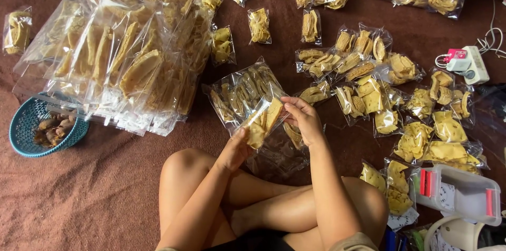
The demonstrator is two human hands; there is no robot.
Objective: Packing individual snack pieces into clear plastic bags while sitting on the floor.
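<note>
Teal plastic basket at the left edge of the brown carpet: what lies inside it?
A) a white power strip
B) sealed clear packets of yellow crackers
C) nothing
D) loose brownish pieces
D: the teal plastic basket holds a small heap of loose brownish pieces, unpacked and darker than the crackers.

The person sits cross-legged on the mat (pixel 105 187). Between the left hand (pixel 235 149) and the right hand (pixel 303 119), a small snack packet (pixel 262 123) sits above the knees. A larger bag of packets (pixel 243 92) lies just behind it. A tall stack of filled bags (pixel 126 50) lies to the left, with a basket (pixel 26 129) at its near left corner. Loose packets (pixel 406 108) spread to the right. A power strip (pixel 472 64) lies far right; a plastic box (pixel 458 193) sits near right
</note>
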